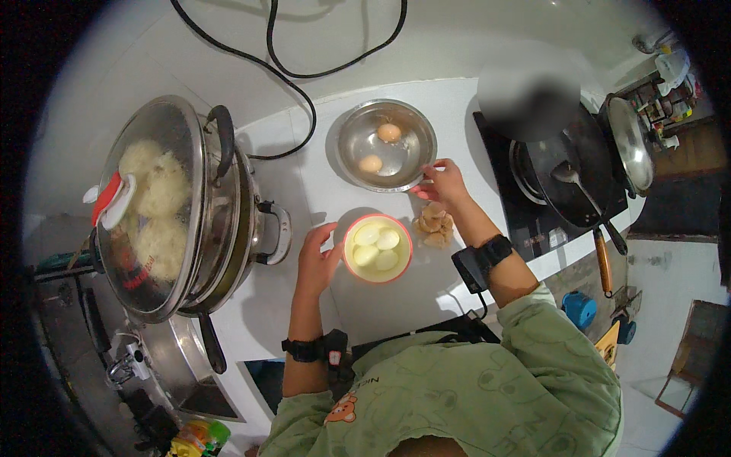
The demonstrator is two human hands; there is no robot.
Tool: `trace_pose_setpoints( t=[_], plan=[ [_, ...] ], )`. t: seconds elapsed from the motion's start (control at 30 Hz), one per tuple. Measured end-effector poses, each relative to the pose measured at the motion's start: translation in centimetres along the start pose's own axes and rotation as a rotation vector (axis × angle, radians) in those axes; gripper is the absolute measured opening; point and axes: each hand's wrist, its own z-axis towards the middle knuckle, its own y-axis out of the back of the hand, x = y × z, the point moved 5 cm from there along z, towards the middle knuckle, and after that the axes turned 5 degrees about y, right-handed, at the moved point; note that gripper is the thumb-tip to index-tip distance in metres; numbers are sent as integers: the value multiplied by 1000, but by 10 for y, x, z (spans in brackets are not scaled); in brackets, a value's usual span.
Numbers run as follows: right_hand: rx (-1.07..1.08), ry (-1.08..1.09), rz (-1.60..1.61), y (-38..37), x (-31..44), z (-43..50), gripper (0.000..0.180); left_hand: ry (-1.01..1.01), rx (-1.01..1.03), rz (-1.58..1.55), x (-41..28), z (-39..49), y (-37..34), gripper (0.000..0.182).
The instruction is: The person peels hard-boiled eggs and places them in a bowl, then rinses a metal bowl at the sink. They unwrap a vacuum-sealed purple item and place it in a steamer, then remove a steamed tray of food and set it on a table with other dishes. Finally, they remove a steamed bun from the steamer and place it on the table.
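Note:
My right hand (447,184) grips the right rim of a stainless steel bowl (354,123). Two brown-shelled eggs, an upper egg (389,133) and a lower egg (370,164), lie inside it. In front of this stands a small pale bowl with a red rim (378,279), holding several peeled boiled eggs (388,239). My left hand (317,260) is at that small bowl's left side, fingers apart, the thumb at or close to its rim. A heap of eggshell pieces (434,225) lies on the white counter, below my right hand.
On the left stands a tall steamer pot with a glass lid (165,228), pale round food showing through. A black wok (577,188) with a metal spatula (582,185) sits on a black cooktop (537,228) at right. A black cable (297,94) hangs behind.

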Motion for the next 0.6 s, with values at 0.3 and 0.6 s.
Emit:
trace_pose_setpoints(
  t=[0.3,0.6],
  plan=[
    [327,920,-915,-65,69,17,24,7,8,-73,-21,9,1,40],
    [514,620,-1162,-110,40,31,57,-8,21,-60,-33,36,-8,41]
  ],
)
